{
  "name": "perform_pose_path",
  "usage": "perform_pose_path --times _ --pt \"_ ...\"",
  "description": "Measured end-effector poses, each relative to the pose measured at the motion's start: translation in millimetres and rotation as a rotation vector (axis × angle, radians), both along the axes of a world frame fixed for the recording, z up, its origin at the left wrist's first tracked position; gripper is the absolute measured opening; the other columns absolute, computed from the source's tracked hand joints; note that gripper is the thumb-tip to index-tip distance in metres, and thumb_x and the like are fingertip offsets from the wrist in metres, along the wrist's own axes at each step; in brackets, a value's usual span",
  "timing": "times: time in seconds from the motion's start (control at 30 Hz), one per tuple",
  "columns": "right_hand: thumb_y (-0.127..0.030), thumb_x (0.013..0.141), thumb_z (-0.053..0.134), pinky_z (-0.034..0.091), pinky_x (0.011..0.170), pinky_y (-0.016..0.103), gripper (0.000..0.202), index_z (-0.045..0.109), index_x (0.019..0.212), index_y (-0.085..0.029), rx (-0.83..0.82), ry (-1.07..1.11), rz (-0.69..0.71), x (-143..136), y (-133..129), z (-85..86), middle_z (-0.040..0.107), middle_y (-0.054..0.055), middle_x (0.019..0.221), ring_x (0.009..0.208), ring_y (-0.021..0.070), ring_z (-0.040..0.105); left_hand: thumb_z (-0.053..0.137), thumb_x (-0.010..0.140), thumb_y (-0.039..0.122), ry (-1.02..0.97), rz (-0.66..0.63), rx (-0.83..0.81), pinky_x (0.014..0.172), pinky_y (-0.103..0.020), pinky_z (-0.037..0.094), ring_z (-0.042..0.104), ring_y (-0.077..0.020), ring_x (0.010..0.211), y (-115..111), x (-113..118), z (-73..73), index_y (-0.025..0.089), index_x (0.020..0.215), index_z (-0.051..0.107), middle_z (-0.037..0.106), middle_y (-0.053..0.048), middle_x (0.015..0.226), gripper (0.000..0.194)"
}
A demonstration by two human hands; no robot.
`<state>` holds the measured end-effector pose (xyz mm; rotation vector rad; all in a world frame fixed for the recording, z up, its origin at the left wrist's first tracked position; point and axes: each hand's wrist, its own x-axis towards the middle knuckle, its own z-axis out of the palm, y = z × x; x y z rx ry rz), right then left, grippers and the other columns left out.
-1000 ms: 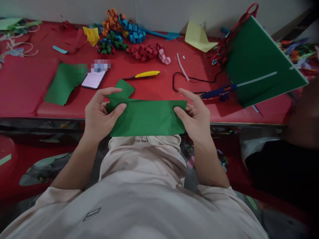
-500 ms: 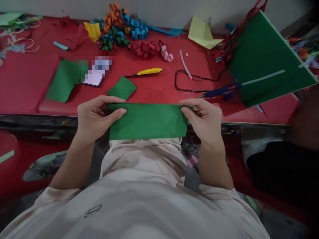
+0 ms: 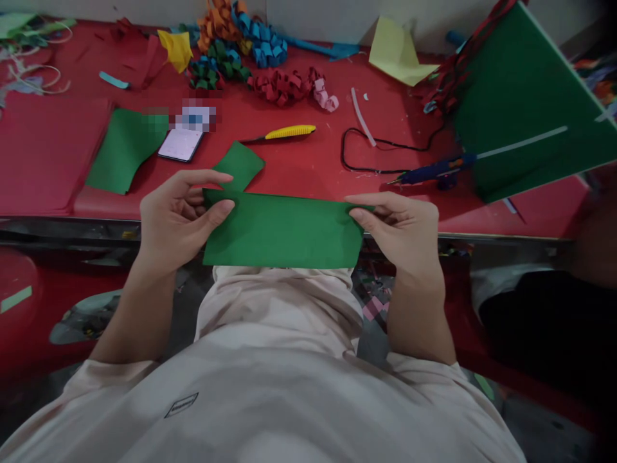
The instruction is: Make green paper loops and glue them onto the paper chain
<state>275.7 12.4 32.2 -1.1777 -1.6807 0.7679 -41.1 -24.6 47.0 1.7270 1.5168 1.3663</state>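
Observation:
Between my two hands a rectangular sheet of green paper (image 3: 284, 230) is stretched sideways, just in front of the table edge and above my lap. My left hand (image 3: 178, 212) has its thumb on the near face at the upper left corner, the forefinger raised a little behind. At the upper right corner my right hand (image 3: 402, 225) pinches the sheet between thumb and fingers. Beyond the sheet's top edge lies a small green paper piece (image 3: 241, 166). A yellow-handled cutter (image 3: 290, 132) rests farther back.
On the red table (image 3: 308, 154) lie a phone (image 3: 182, 143), a curved green sheet (image 3: 123, 148), a blue glue gun (image 3: 436, 170) with its black cord, and curled paper chains (image 3: 279, 87). A large green board (image 3: 525, 109) leans at right. A person's dark clothing (image 3: 540, 328) shows at far right.
The green sheet's left end has risen slightly and shifted left with my left hand, whose forefinger has lifted. My right hand still pinches its corner. The view has shifted a little.

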Motion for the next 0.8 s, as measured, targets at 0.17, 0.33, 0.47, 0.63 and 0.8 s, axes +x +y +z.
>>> perform_pose_path --times 0.17,0.33,0.47,0.63,0.8 --pt "-0.029 0.081 0.082 0.055 0.056 0.023 0.028 0.080 0.109 -0.028 0.016 0.050 0.003 0 0 -2.0 0.078 -0.001 0.080 0.062 0.0109 0.066 0.084 0.083 0.035 -0.011 0.027 -0.008 0.045 -0.023 0.023 0.028 -0.0034 0.050 0 1 2.7 0.023 0.119 0.074 0.041 0.007 0.061 0.039" --pt "-0.029 0.081 0.082 0.056 0.058 0.023 0.028 0.080 0.109 -0.027 0.014 0.039 -0.006 0 0 -2.9 0.078 -0.001 0.081 0.064 0.0115 0.067 0.081 0.085 0.033 -0.011 -0.001 0.005 0.046 -0.020 0.029 0.035 -0.0036 0.054 0 -1 1.4 0.022 0.109 0.078 0.055 0.004 0.069 0.026" --pt "-0.031 0.083 0.081 0.052 0.052 0.022 0.020 0.082 0.102 -0.026 0.010 0.006 -0.020 0 0 -3.1 0.075 -0.003 0.073 0.059 0.0106 0.064 0.083 0.083 0.026 0.013 -0.043 0.121 0.040 -0.016 0.021 0.034 -0.0009 0.047 5 -4 -3.2 0.022 0.098 0.080 0.053 0.007 0.060 0.016" --pt "-0.035 0.086 0.078 0.050 0.052 0.023 0.017 0.083 0.101 -0.029 0.007 -0.013 0.008 2 0 -2.4 0.076 -0.003 0.073 0.058 0.0107 0.063 0.080 0.085 0.023 0.045 -0.056 0.159 0.036 -0.014 0.017 0.033 0.0008 0.043 7 -5 -3.6 0.021 0.097 0.080 0.057 0.007 0.057 0.012" --pt "-0.043 0.090 0.074 0.054 0.057 0.026 0.026 0.080 0.110 -0.028 0.015 -0.030 0.011 5 4 -9.5 0.078 -0.001 0.080 0.066 0.0144 0.068 0.080 0.086 0.025 0.017 -0.057 0.124 0.037 -0.017 0.022 0.035 -0.0010 0.041 14 -8 -11.3 0.021 0.108 0.077 0.053 0.008 0.055 0.022"
